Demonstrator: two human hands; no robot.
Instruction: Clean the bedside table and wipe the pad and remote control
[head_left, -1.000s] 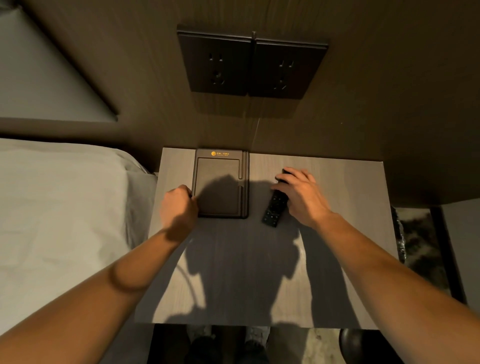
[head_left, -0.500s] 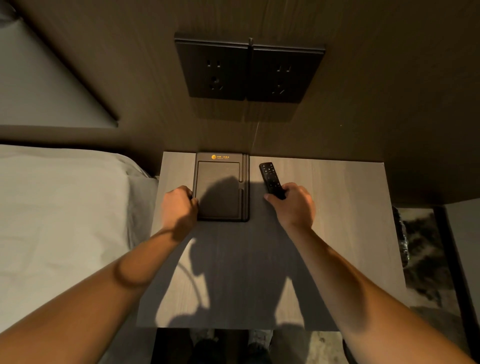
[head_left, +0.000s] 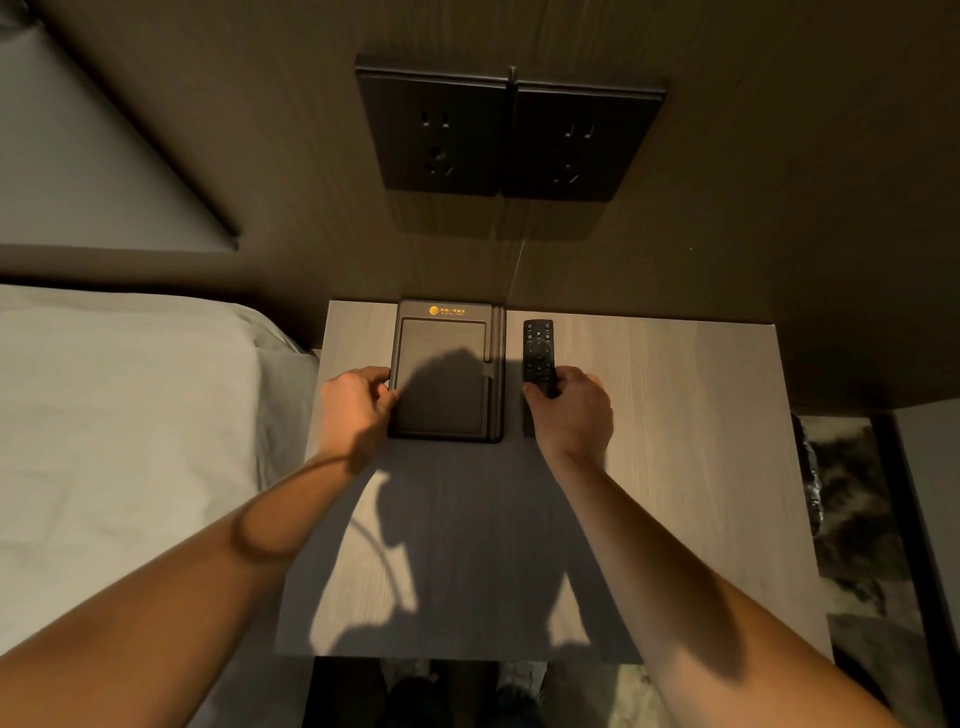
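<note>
1. The left hand (head_left: 358, 402) is curled around the near left edge of the pad (head_left: 445, 370), thumb on top of the rim and the other fingers tucked against its side, so it grips the pad where it lies.
2. The right hand (head_left: 571, 410) is closed around the near half of the remote control (head_left: 538, 353), with the thumb and fingertips pinching its sides; the far half, with its buttons facing up, sticks out beyond the knuckles.
3. The pad is a dark rectangular tray with a gold logo on its far border and a narrow slot along its right side. It lies flat at the far edge of the bedside table (head_left: 675, 467), left of centre, touching or almost touching the wall.
4. The remote control lies just beside the pad on its right, parallel to it, with a thin strip of tabletop between them.
5. Both bare forearms reach in from the near corners of the view and cast a wide shadow over the middle of the pale wood-grain tabletop and part of the pad.
6. To the left of the bedside table is a bed (head_left: 130, 441) with white linen, close against the table's side.
7. On the brown wall (head_left: 779, 208) above the far edge of the table, two dark socket plates (head_left: 509, 130) sit side by side.
8. To the right of the table, a mottled dark and light floor covering (head_left: 857, 519) shows, and dark shoes (head_left: 415, 696) are visible below the near edge.
</note>
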